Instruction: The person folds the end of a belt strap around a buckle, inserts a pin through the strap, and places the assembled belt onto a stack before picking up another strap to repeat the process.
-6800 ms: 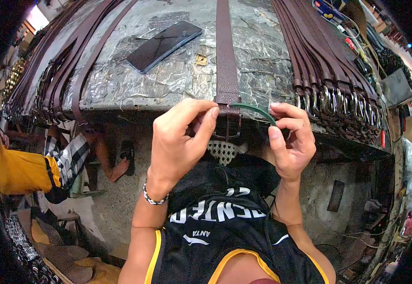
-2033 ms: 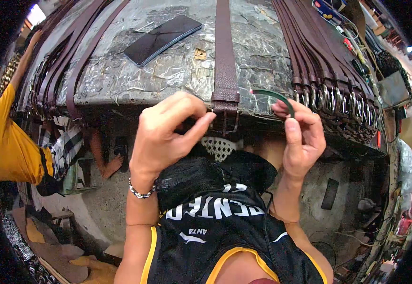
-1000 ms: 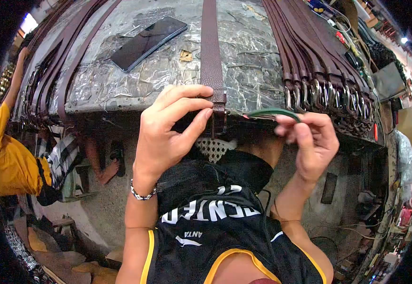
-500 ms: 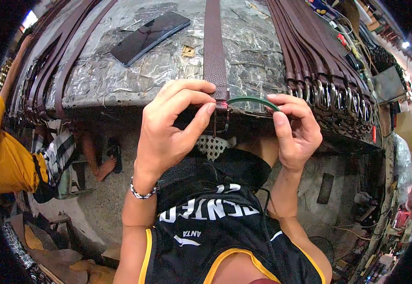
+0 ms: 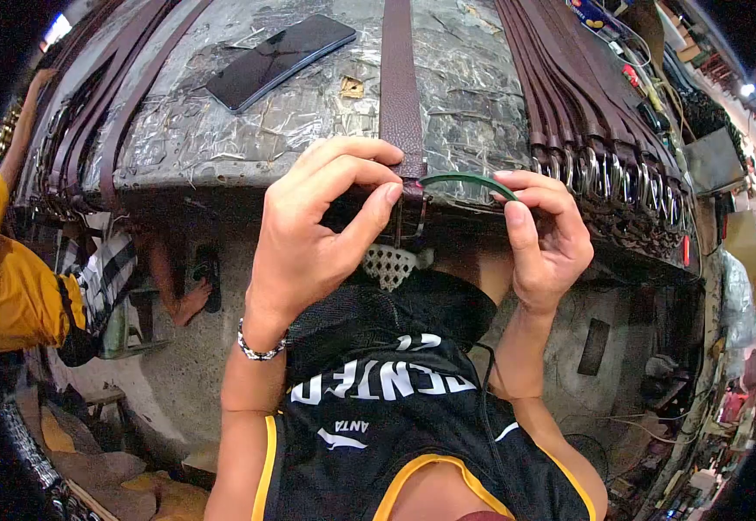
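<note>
The head camera looks down over the front edge of a foil-covered table [image 5: 222, 130], its corners lost in the dark lens rim. A brown belt [image 5: 400, 87] with a grained face runs down the middle of the top, its far end cut off by the frame and its near end folding over the front edge. There the left hand [image 5: 317, 230] pinches it, forefinger on top and thumb beneath, so the fold itself is covered. The buckle [image 5: 411, 224] hangs just below in shadow, and only part of its frame shows. The right hand [image 5: 543, 239] grips a green curved strip [image 5: 469, 181] between thumb and fingertips. The strip's right end is hidden behind the forefinger, while its left tip reaches the belt's edge; whether it touches or slips under cannot be made out. A beaded bracelet [image 5: 259, 347] circles the left wrist. A dark phone [image 5: 281, 61] lies face up on the table, well apart from the hands. Buckled belts [image 5: 604, 165] crowd the right side and more belts [image 5: 92, 130] the left, overlapping too closely to count. At the far left a person in a yellow shirt [image 5: 13, 286] is mostly cut off.
</note>
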Tool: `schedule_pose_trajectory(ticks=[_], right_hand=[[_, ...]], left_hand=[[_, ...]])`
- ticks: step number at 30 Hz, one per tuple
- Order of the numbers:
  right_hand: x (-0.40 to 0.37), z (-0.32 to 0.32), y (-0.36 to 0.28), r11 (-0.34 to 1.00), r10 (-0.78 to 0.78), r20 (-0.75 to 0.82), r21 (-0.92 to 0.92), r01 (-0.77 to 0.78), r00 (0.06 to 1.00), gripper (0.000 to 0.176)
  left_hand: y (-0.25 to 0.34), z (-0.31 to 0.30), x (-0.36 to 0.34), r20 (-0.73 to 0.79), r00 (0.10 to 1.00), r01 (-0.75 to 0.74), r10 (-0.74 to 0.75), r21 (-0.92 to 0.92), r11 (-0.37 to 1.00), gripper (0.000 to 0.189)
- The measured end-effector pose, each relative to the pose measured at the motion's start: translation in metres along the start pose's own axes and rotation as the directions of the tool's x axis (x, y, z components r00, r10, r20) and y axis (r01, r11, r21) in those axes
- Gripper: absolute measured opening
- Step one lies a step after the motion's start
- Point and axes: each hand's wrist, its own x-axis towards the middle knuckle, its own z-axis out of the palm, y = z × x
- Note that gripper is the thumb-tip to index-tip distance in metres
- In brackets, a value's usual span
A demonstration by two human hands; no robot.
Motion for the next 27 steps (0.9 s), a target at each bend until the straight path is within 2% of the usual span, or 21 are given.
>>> schedule_pose_trajectory(ticks=[2, 3, 5, 7, 8, 9, 10, 11, 13, 14, 15, 17, 19, 22, 25, 26, 27], right_hand=[[-0.002, -0.001, 0.002, 0.999, 0.013, -0.010, 0.039, -0.012, 1.000, 0.007], [-0.002, -0.001, 0.000, 0.994, 0.034, -0.030, 0.106, -0.031, 0.999, 0.007], [-0.003, 0.000, -0.004, 0.969, 0.085, -0.072, 0.239, -0.066, 0.994, 0.006], [-0.004, -0.002, -0.006, 0.957, 0.090, -0.129, 0.287, -0.049, 0.988, 0.008], [-0.006, -0.007, -0.006, 0.957, 0.099, -0.155, 0.284, -0.052, 0.983, 0.008], [-0.008, -0.011, -0.007, 0.958, 0.107, -0.180, 0.282, -0.053, 0.978, 0.009], [-0.010, -0.014, -0.009, 0.971, 0.114, -0.221, 0.230, -0.062, 0.969, 0.009], [-0.010, -0.014, -0.012, 0.966, 0.132, -0.277, 0.252, -0.061, 0.952, 0.009], [-0.014, -0.018, -0.021, 0.946, 0.237, -0.326, 0.293, -0.141, 0.915, 0.009], [-0.015, -0.020, -0.021, 0.952, 0.231, -0.318, 0.271, -0.146, 0.919, 0.010], [-0.015, -0.021, -0.021, 0.957, 0.223, -0.310, 0.250, -0.148, 0.924, 0.011], [-0.016, -0.022, -0.020, 0.955, 0.230, -0.299, 0.252, -0.156, 0.926, 0.012], [-0.017, -0.021, -0.019, 0.940, 0.261, -0.300, 0.297, -0.170, 0.918, 0.013], [-0.017, -0.024, -0.018, 0.926, 0.293, -0.278, 0.319, -0.200, 0.915, 0.016], [-0.017, -0.024, -0.018, 0.907, 0.308, -0.242, 0.367, -0.207, 0.920, 0.017], [-0.018, -0.025, -0.018, 0.902, 0.303, -0.225, 0.381, -0.202, 0.926, 0.017], [-0.019, -0.025, -0.017, 0.897, 0.301, -0.215, 0.394, -0.200, 0.929, 0.017]], left_hand=[[0.002, -0.007, 0.000, -0.010, 0.999, 0.036, -0.037, -0.066, 0.997, 0.005], [-0.001, -0.011, -0.001, -0.095, 0.995, 0.018, -0.025, -0.065, 0.998, 0.005], [0.000, -0.028, -0.004, -0.245, 0.959, 0.120, -0.143, -0.104, 0.987, 0.011], [0.002, -0.064, -0.012, -0.197, 0.880, 0.426, -0.433, -0.082, 0.901, 0.024], [0.004, -0.074, -0.013, -0.200, 0.849, 0.508, -0.489, 0.058, 0.859, 0.038], [0.005, -0.081, -0.014, -0.233, 0.848, 0.530, -0.477, 0.317, 0.787, 0.046], [0.008, -0.080, -0.014, -0.267, 0.834, 0.551, -0.483, 0.360, 0.753, 0.048], [0.013, -0.076, -0.014, -0.301, 0.821, 0.571, -0.486, 0.400, 0.717, 0.050], [0.035, -0.048, -0.010, -0.248, 0.883, 0.465, -0.398, 0.358, 0.809, 0.049], [0.049, -0.029, -0.009, -0.212, 0.870, 0.492, -0.444, 0.333, 0.804, 0.049], [0.056, -0.011, -0.009, -0.171, 0.891, 0.453, -0.420, 0.333, 0.827, 0.052], [0.044, 0.018, -0.015, -0.096, 0.976, 0.220, -0.198, 0.459, 0.861, 0.054], [0.031, 0.041, -0.019, -0.130, 0.988, 0.139, -0.082, 0.530, 0.836, 0.054], [0.031, 0.040, -0.018, -0.081, 0.985, 0.170, -0.150, 0.534, 0.828, 0.046], [0.046, 0.033, -0.011, -0.047, 0.906, 0.422, -0.421, 0.202, 0.884, 0.040], [0.045, 0.023, -0.008, 0.086, 0.857, 0.504, -0.507, 0.057, 0.862, 0.034], [0.041, 0.019, -0.010, 0.254, 0.768, 0.641, -0.588, -0.292, 0.710, 0.022]])
